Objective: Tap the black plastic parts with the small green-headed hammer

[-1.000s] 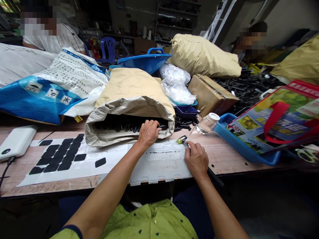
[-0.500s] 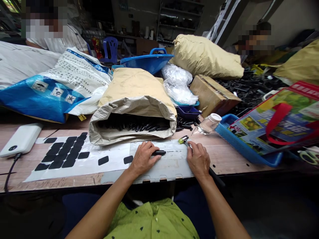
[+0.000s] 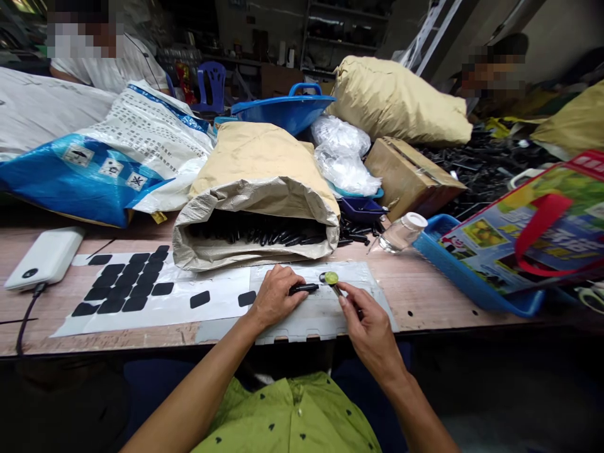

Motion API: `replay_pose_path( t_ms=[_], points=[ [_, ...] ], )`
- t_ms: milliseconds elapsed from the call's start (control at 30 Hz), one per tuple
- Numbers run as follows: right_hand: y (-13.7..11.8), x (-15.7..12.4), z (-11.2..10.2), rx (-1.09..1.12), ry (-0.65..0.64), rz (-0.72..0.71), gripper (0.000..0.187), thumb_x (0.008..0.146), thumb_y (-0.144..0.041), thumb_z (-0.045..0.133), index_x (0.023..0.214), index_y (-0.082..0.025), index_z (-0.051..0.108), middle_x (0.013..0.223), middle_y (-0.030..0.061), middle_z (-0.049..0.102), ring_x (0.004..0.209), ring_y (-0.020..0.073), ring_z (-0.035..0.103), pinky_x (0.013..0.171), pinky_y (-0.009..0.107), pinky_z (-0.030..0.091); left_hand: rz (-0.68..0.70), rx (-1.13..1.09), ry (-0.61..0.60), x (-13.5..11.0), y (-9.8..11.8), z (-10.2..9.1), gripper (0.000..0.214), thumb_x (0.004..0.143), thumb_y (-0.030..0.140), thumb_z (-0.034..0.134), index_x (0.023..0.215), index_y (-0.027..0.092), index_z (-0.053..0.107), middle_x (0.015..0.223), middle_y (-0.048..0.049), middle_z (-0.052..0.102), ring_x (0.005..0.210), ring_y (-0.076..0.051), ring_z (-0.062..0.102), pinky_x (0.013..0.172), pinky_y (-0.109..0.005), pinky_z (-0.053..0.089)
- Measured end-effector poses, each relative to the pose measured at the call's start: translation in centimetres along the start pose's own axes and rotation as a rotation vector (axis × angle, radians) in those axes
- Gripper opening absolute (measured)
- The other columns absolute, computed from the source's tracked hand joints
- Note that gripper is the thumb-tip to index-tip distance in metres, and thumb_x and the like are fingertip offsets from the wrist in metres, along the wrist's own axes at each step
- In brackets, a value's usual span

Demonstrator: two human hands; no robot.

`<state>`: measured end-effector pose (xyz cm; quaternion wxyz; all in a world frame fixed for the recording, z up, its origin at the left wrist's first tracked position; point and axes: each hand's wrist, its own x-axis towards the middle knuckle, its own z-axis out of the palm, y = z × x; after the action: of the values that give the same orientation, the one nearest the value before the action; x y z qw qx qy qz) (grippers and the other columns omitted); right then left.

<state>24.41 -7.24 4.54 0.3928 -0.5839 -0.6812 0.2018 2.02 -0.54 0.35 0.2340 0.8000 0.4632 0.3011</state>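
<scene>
The left hand [image 3: 277, 294] lies palm down, thumb and fingers closed on a black tube [image 3: 304, 288] over the grey board [image 3: 321, 322], its free end pointing to 3 o'clock. At 4 o'clock from the tube, the right hand [image 3: 370, 318] is closed round a small hammer [image 3: 331, 277], whose yellow-green head is just beside that free end. Farther out on the desk [image 3: 410, 297], a sack [image 3: 264, 154] gapes at 11 o'clock with black pieces [image 3: 283, 238] inside; a clear jar [image 3: 399, 235] is at 2, a white sheet [image 3: 170, 309] at 9.
</scene>
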Motion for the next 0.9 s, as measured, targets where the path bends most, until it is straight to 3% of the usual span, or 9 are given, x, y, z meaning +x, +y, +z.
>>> replay_pose_path(
  t_ms=[500, 733, 900],
  points=[
    [-0.7, -0.6, 1.6, -0.027, 0.002, -0.059, 0.033, 0.102, -0.030, 0.047, 0.128, -0.024, 0.067, 0.113, 0.0085, 0.072, 0.106, 0.0203, 0.067, 0.094, 0.035, 0.055, -0.009, 0.012, -0.005, 0.1, -0.3, 0.0, 0.014, 0.090, 0.031, 0.072, 0.103, 0.026, 0.076, 0.094, -0.0034, 0.064, 0.096, -0.023, 0.053, 0.085, -0.037, 0.041],
    [-1.6, -0.9, 2.6, -0.069, -0.073, -0.060, 0.032, 0.102, -0.028, 0.047, 0.127, -0.025, 0.067, 0.108, 0.0076, 0.072, 0.102, 0.0198, 0.067, 0.091, 0.034, 0.054, -0.027, 0.020, -0.019, 0.2, -0.1, 0.0, 0.012, 0.092, 0.031, 0.069, 0.100, 0.026, 0.077, 0.092, -0.0031, 0.064, 0.094, -0.023, 0.052, 0.084, -0.038, 0.040],
    [-0.1, 0.2, 1.2, -0.089, 0.013, -0.049, 0.032, 0.101, -0.030, 0.048, 0.127, -0.025, 0.068, 0.111, 0.0078, 0.071, 0.102, 0.0198, 0.066, 0.091, 0.033, 0.052, -0.038, 0.018, -0.016, 0.2, -0.1, 0.0, 0.016, 0.088, 0.032, 0.074, 0.102, 0.025, 0.077, 0.092, -0.0032, 0.065, 0.096, -0.023, 0.053, 0.085, -0.038, 0.041]
  ],
)
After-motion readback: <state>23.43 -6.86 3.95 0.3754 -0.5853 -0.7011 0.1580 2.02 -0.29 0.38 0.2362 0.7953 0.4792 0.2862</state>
